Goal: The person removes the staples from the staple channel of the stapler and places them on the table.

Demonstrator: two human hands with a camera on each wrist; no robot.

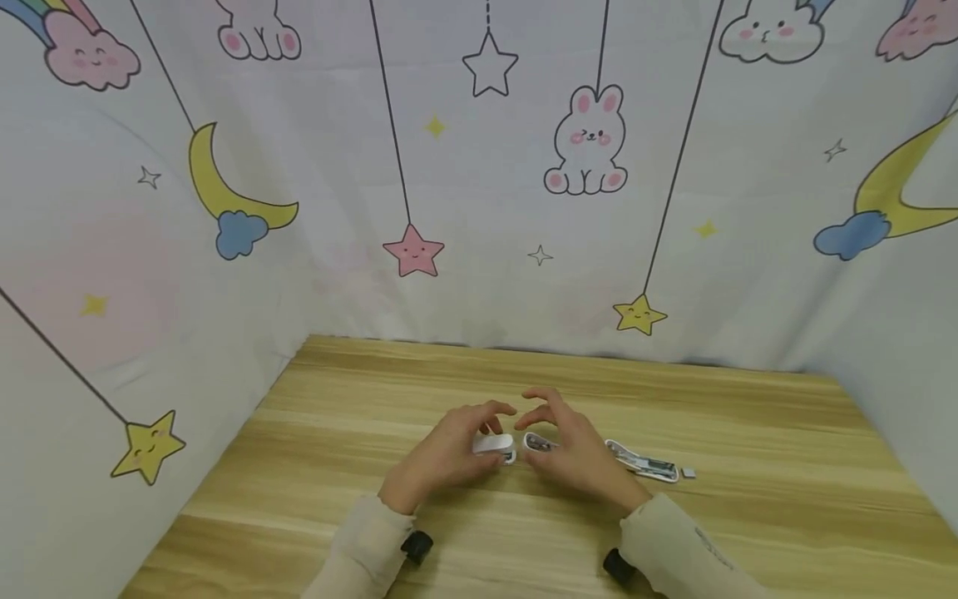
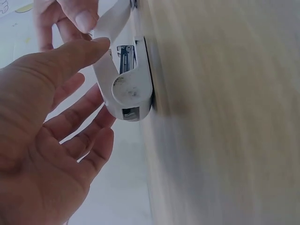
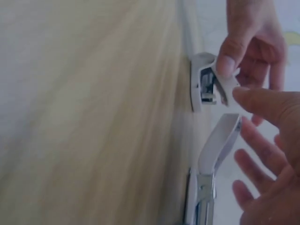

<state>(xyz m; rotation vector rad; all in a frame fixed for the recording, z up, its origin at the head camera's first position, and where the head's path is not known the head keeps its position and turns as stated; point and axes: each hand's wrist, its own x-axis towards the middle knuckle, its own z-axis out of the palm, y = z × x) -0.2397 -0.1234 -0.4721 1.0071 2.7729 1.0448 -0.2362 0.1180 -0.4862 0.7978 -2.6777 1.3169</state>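
A white stapler (image 1: 492, 445) lies on the table under my left hand (image 1: 456, 441). In the left wrist view my thumb is on its raised upper arm (image 2: 105, 70), with the other fingers behind it. Its hinge and metal insides face the camera. To its right is a second white stapler (image 1: 645, 462), spread wide open, its middle hidden behind my right hand (image 1: 572, 453). That hand's fingers are loosely bent and spread. In the right wrist view, fingertips come right at the tip of the spread stapler's tilted white cover (image 3: 220, 140).
A small grey block (image 1: 688, 473) lies just past the spread stapler's right end. The wood-grain table (image 1: 359, 391) meets a printed cloth (image 1: 494, 208) at the back, with more cloth at both sides.
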